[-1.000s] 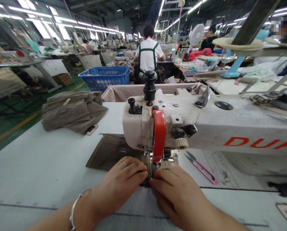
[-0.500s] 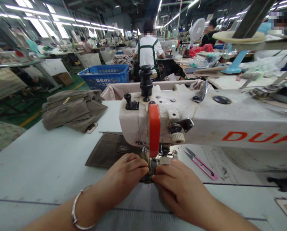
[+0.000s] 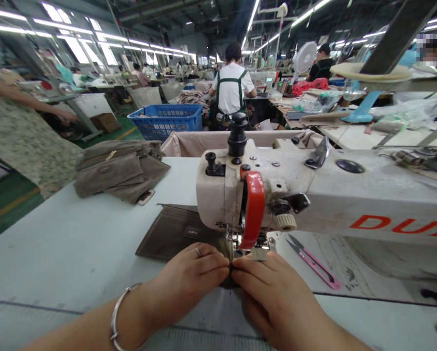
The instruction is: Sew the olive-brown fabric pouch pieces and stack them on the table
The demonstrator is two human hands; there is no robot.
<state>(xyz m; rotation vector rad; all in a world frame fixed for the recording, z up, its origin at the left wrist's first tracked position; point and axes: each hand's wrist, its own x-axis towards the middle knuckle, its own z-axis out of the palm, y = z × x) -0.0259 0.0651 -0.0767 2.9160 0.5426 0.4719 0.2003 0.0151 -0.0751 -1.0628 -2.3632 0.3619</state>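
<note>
Under the needle area of a white sewing machine (image 3: pixel 213 197) lies a dark olive-brown fabric panel (image 3: pixel 167 234) with a small label patch. My left hand (image 3: pixel 189 275), with a ring and a bangle, pinches the near edge of this panel just in front of the presser foot. Close against it, my right hand (image 3: pixel 277 287) has its fingers closed on the same edge, and the fingertips of both hands almost meet. The fingers hide most of the edge. A red guard (image 3: pixel 255 207) on the machine head stands above the hands. Pink-handled thread snips (image 3: pixel 315 263) lie to the right.
Folded olive-brown fabric pieces (image 3: pixel 116 170) are piled at the table's left. Beyond the table stand a pink cloth-lined bin (image 3: pixel 200 141) and a blue basket (image 3: pixel 167 119). A person in floral cloth (image 3: pixel 24 126) is at the left; another sits ahead (image 3: pixel 231 87).
My view has shifted, so the machine appears lower and further right. The red guard now sits tilted. My fingertips have drawn closer together at the panel edge. A person's arm has come in at left.
</note>
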